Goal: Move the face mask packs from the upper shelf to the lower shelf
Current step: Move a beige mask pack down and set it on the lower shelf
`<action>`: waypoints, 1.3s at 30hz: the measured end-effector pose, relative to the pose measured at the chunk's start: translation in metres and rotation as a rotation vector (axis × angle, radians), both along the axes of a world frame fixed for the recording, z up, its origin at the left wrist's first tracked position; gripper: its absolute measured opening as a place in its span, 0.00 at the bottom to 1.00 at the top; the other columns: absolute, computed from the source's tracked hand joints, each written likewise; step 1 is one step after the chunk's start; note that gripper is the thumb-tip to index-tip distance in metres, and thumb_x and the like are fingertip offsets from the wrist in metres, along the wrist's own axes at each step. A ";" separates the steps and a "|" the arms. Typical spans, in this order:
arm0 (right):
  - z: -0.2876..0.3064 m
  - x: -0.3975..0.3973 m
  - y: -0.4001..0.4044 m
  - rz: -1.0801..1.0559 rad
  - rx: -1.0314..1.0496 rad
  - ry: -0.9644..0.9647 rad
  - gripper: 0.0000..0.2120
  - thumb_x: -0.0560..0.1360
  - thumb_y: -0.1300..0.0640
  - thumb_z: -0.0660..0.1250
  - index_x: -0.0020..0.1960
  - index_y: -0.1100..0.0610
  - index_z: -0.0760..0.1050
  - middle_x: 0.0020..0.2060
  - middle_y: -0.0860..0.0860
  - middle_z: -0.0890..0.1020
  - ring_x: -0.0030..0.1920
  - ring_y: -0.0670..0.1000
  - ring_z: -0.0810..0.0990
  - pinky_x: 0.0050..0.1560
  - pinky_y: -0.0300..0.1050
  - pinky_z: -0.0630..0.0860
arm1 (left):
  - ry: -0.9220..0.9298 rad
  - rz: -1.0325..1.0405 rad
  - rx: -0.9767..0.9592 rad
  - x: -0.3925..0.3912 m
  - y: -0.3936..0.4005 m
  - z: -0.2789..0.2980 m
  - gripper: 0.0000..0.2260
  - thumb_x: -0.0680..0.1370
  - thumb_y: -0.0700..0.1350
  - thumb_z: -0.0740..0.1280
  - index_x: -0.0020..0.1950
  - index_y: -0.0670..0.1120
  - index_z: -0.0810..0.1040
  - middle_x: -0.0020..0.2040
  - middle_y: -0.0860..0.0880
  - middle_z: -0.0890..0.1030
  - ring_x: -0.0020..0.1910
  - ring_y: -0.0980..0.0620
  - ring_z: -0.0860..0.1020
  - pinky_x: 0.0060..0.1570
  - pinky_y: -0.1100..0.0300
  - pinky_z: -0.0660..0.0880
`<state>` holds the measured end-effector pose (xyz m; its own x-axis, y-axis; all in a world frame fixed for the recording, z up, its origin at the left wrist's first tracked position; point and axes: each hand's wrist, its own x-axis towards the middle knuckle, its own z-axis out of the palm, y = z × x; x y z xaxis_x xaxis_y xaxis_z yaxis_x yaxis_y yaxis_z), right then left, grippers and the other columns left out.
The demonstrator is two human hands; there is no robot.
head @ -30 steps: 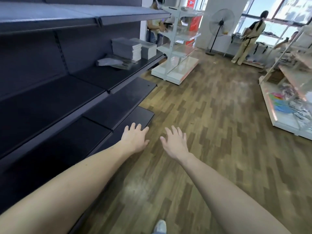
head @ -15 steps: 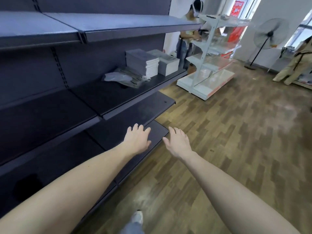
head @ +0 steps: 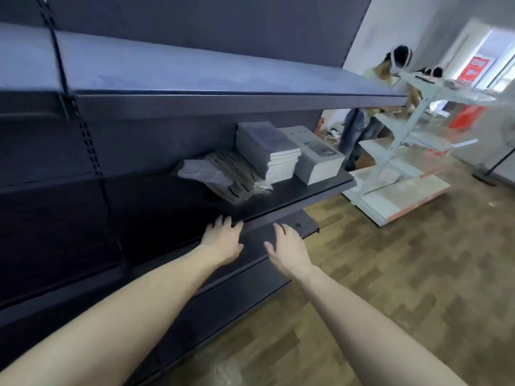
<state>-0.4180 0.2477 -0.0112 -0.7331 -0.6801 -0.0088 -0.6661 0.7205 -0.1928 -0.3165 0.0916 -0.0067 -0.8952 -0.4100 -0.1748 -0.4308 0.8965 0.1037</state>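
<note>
Nothing is moved yet: the face mask packs [head: 281,154] sit stacked on the upper shelf [head: 278,203], at one o'clock from the hands. The left hand [head: 223,240] and right hand [head: 288,250] reach forward with fingers spread, holding nothing; the lower shelf [head: 278,238] just beneath them holds no packs.

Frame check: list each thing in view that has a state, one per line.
Left hand: open, holding nothing.
Right hand: open, holding nothing.
Mask packs: loose pile, on the middle shelf.
Two box stacks: upright, beside the packs.
Lower shelf: no packs on the visible part.
</note>
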 end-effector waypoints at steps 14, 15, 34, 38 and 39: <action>0.001 -0.132 -0.147 0.448 -0.356 0.017 0.38 0.79 0.42 0.63 0.79 0.62 0.55 0.77 0.63 0.61 0.77 0.62 0.61 0.75 0.56 0.62 | -0.025 0.401 0.266 -0.060 -0.037 -0.013 0.32 0.81 0.61 0.60 0.81 0.57 0.49 0.81 0.51 0.45 0.80 0.48 0.46 0.75 0.52 0.55; -0.003 -0.136 -0.158 0.408 -0.285 -0.040 0.41 0.78 0.38 0.62 0.80 0.61 0.53 0.78 0.61 0.59 0.78 0.61 0.57 0.77 0.55 0.56 | -0.023 0.414 0.262 -0.061 -0.034 -0.012 0.32 0.81 0.61 0.59 0.81 0.57 0.49 0.81 0.52 0.45 0.80 0.48 0.47 0.75 0.53 0.55; -0.020 -0.123 -0.197 0.379 -0.065 0.010 0.47 0.71 0.31 0.66 0.80 0.51 0.52 0.76 0.58 0.61 0.74 0.62 0.60 0.72 0.58 0.61 | 0.197 0.593 0.215 0.047 -0.098 -0.016 0.22 0.83 0.51 0.58 0.77 0.56 0.61 0.75 0.54 0.61 0.70 0.49 0.66 0.64 0.52 0.70; -0.022 -0.103 -0.194 0.356 -0.121 0.132 0.36 0.75 0.43 0.69 0.78 0.49 0.61 0.70 0.54 0.69 0.67 0.59 0.68 0.65 0.54 0.67 | 0.222 0.535 0.259 0.057 -0.107 -0.021 0.27 0.83 0.52 0.59 0.80 0.57 0.53 0.79 0.52 0.53 0.75 0.46 0.60 0.69 0.49 0.67; -0.022 -0.098 -0.192 0.364 -0.113 0.147 0.36 0.75 0.44 0.70 0.78 0.50 0.61 0.70 0.53 0.69 0.67 0.59 0.69 0.65 0.55 0.67 | 0.237 0.526 0.290 0.057 -0.108 -0.023 0.29 0.83 0.51 0.60 0.80 0.58 0.49 0.80 0.52 0.49 0.77 0.45 0.56 0.71 0.48 0.65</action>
<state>-0.5160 0.0558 -0.0331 -0.4319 -0.8862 0.1678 -0.9002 0.4122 -0.1405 -0.2592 -0.0165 -0.0295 -0.6156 -0.7703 -0.1664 -0.7405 0.4931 0.4566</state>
